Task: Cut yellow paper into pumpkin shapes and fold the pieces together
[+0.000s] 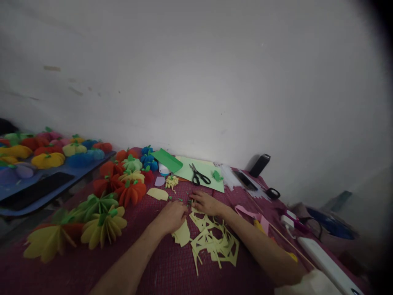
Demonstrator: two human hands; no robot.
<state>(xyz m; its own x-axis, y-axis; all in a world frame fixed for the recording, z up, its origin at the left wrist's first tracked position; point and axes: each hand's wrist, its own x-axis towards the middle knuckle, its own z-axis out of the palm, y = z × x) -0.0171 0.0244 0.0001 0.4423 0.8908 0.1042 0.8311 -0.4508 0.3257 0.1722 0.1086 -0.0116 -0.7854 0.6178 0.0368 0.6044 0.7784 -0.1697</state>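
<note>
My left hand (172, 216) rests on the maroon checked cloth with its fingers curled, just above a stack of pale yellow paper cutouts (183, 234). What its fingertips hold, if anything, is hidden. Across from it, my right hand (206, 203) lies low with fingers spread, at the upper edge of a tangle of yellow paper offcuts (219, 243). Tiny green scraps (180, 200) are scattered between the two hands. A single yellow paper piece (157, 194) lies beyond my left hand, beside a little heap of yellow shreds (172, 182). Black-handled scissors (199, 175) sit farther back.
Folded-paper pumpkins (104, 225) in several colours crowd the left, with more on a blue table (82, 174). Behind are a green sheet (167, 159) and pale green paper (216, 182). At right lie a phone (246, 180), tape roll (273, 193), pink ribbon (245, 212) and white power strip (325, 262).
</note>
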